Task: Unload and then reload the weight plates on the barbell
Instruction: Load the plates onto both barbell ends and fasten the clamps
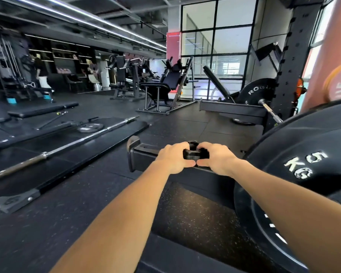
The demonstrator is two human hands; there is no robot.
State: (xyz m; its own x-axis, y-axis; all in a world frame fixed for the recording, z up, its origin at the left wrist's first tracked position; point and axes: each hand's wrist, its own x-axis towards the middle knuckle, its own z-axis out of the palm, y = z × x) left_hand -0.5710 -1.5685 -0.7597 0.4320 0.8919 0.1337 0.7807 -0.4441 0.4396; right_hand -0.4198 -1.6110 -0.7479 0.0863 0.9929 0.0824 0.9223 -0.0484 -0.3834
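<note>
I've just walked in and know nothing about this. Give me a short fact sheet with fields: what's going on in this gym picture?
place: gym with black rubber floor
left hand: grips a small black collar-like part
right hand: grips the same part, thumbs touching
nearest plate: black 5 KG plate, right of the hands
elsewhere: bare barbell lying on the floor at left
unclear: what exactly the black part is

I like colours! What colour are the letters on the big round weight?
White, on the black weight plate, seen in the head view.
</note>
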